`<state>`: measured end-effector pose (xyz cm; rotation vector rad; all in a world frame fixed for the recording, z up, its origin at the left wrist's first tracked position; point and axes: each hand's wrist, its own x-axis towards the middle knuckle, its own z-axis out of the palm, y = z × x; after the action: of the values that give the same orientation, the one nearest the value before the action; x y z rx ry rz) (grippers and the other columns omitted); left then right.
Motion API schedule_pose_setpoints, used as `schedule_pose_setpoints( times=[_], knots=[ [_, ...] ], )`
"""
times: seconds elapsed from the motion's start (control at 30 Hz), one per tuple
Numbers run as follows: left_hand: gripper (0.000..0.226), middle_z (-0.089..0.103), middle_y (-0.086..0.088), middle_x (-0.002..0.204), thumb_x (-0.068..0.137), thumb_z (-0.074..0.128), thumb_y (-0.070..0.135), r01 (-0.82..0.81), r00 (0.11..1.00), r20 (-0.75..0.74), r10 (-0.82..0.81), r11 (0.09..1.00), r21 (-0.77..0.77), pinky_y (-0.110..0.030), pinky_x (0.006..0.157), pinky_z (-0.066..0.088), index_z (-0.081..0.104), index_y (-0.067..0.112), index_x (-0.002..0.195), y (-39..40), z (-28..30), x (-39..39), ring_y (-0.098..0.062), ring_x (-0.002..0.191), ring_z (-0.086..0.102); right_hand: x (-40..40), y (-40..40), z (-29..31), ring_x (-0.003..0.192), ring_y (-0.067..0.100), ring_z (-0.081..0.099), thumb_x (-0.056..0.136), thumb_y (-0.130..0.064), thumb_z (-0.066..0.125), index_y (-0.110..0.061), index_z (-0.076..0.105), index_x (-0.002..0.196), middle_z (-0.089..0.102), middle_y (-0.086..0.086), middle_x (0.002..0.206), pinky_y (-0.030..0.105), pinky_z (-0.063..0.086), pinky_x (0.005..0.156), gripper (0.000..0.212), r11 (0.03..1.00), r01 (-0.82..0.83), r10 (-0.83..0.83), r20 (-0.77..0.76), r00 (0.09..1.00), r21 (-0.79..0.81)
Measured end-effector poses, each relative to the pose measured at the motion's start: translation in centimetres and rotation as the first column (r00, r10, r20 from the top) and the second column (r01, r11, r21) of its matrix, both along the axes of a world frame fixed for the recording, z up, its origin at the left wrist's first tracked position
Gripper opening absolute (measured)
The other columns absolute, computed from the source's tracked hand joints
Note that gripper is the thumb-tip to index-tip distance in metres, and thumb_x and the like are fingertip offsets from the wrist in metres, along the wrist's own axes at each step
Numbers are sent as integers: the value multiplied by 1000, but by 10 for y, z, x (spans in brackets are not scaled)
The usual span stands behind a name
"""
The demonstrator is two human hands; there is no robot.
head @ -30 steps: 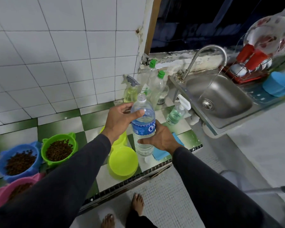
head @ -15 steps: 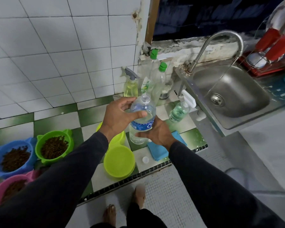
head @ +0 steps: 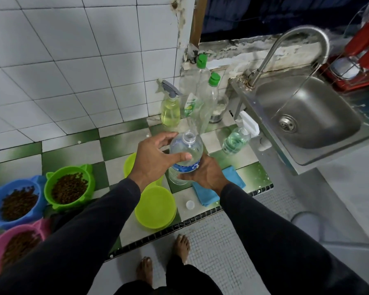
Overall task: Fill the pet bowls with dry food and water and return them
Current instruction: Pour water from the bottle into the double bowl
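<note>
Left hand [head: 152, 158]: thumb and fingers curled round upper body of uncapped water bottle [head: 185, 152]. Right hand [head: 202, 172]: clamped on lower body at blue label. Bottle upright above tiled surface [head: 77, 149], over two empty lime-green bowls [head: 156, 206]. White cap [head: 189, 204] on surface beside blue cloth [head: 232, 174]. Left of these: green bowl [head: 69, 186], blue bowl [head: 15, 201], pink bowl [head: 13, 245], each with dry food. Sink [head: 307, 116] at right.
</note>
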<state>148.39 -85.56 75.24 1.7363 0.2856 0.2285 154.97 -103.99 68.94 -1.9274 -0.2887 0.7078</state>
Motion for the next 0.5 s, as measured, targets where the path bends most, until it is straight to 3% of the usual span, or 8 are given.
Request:
schedule_pose_setpoints(
  times=[0.07,0.2,0.37,0.4,0.47,0.5],
  knots=[
    [78,76,10,118,55,99,41,4,1000,10,-4,1000,-8,-30,88,63,73,16,124,-1,-2,-1,-3,111,70,0,0,1,110,12,68,61,-19,97,-21,59,132,70,-5,120,38,56,97,80,999,29,-29,-12,999,27],
    [84,72,18,121,56,97,49,52,998,29,-53,998,23,-22,88,60,69,22,131,-2,0,-1,3,113,67,-1,0,10,115,17,66,65,-7,94,-12,55,138,68,4,126,42,55,100,83,997,63,-61,-43,997,41],
    [81,59,29,127,67,88,60,196,980,19,-199,975,104,-37,98,58,60,41,140,5,2,-3,2,125,57,-6,3,7,113,23,67,69,17,82,-3,43,144,63,14,129,44,59,92,87,986,121,-106,-132,986,116],
    [79,59,31,129,68,88,59,202,978,22,-206,974,106,-38,99,59,60,42,140,6,2,-3,3,126,56,-6,4,3,113,24,66,67,16,84,-3,42,143,62,13,128,45,57,94,89,988,140,-133,-111,985,64],
    [78,61,29,135,69,90,53,206,978,24,-208,976,69,-40,100,59,62,37,140,8,0,-3,2,127,58,-10,0,-6,111,25,63,68,-6,91,-6,48,136,64,8,121,35,52,95,80,964,97,-79,80,994,-249],
    [79,63,25,136,69,91,50,211,977,23,-212,976,44,-41,100,59,62,34,141,8,-1,-3,0,127,60,-15,-5,-13,110,26,62,73,-19,90,-4,52,130,65,10,118,30,49,90,70,906,79,-16,152,988,-417]
  ],
)
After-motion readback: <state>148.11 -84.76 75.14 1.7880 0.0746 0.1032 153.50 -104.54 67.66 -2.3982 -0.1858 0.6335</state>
